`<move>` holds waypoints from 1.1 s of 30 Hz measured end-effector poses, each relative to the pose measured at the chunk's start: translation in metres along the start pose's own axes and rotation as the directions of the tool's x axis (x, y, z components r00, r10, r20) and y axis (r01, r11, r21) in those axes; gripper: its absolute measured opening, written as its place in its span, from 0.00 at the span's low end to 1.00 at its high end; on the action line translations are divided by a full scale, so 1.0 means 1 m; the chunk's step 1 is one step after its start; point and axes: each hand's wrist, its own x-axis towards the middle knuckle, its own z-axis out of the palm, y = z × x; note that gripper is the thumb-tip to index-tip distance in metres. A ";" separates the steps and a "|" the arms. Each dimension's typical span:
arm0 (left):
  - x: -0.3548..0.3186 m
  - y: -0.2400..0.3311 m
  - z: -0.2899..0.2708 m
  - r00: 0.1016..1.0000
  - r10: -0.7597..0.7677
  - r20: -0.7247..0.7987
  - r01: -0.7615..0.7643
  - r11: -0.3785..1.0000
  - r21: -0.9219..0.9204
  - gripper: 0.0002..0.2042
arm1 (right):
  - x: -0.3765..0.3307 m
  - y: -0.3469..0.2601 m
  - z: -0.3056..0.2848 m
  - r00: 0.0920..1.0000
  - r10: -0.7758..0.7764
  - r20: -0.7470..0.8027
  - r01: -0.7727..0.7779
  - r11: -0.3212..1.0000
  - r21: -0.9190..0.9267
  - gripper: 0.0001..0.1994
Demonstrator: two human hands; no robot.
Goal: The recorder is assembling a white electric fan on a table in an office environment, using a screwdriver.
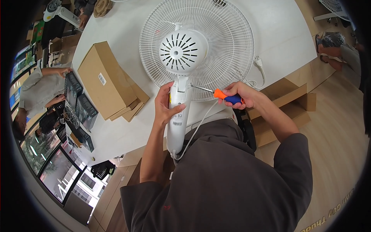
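A white electric fan lies with its round wire grille (228,42) on the white table and its slotted motor housing (181,52) facing up. Its white neck (177,127) points toward my body. My left hand (166,106) is wrapped around that neck just below the motor housing, thumb across the front. My right hand (241,94) grips a screwdriver (228,96) with an orange and blue handle. The screwdriver's metal shaft points left, and its tip meets the side of the neck near the joint. Whether the tip sits in a screw is too small to tell.
Flat brown cardboard boxes (110,83) lie left of the fan on the table (127,25). A white power plug (258,61) rests to the right. An open cardboard box (286,112) stands below the table's right edge. At far left a person (38,85) handles dark boxes (85,112).
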 end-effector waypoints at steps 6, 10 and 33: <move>0.000 0.002 0.001 1.000 -0.025 -0.016 0.024 0.997 -0.069 0.40 | 0.009 0.040 0.006 0.647 -0.734 0.207 0.403 0.099 -0.910 0.27; 0.000 0.003 0.003 1.000 -0.026 0.006 0.027 0.999 -0.044 0.41 | -0.002 0.041 0.031 0.288 -0.919 0.269 0.179 -0.225 -0.958 0.18; -0.001 -0.003 0.004 1.000 -0.006 -0.011 0.005 1.000 -0.026 0.39 | -0.014 -0.020 0.036 0.941 -0.313 -0.125 0.182 0.785 -0.593 0.12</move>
